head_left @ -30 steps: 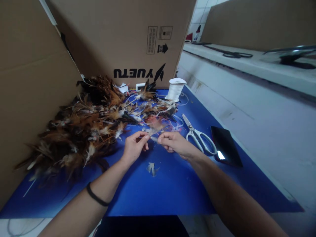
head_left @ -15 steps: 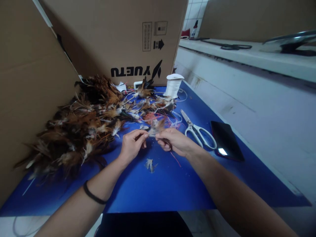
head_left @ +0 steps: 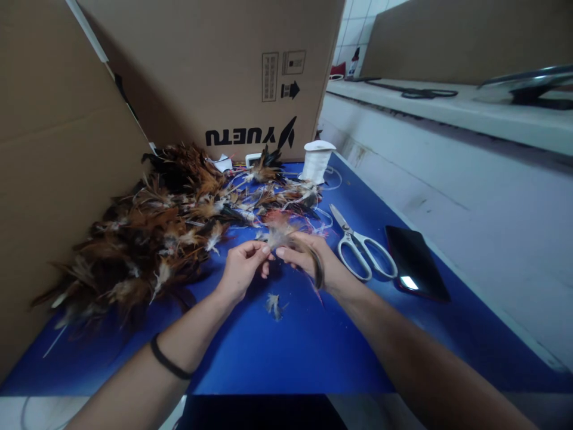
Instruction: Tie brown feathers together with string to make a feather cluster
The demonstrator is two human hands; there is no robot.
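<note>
Between my two hands is a small feather bunch, pale and fluffy at its base with a long dark feather curving over the right hand. My left hand pinches the base of it between thumb and forefinger. My right hand is closed around its other side, thumb toward the left; its fingers are partly hidden. A pink thread hangs below the right hand. On the blue table just below lies a loose fluff of down. A large heap of brown feathers spreads to the left.
White-handled scissors and a black phone lie to the right. A white spool stands at the back. Cardboard walls the left and far sides. Black scissors rest on the ledge.
The feather bunch has turned in my fingers, and a long dark feather now curves over the right hand. My right thumb has shifted left. The view has tilted slightly.
</note>
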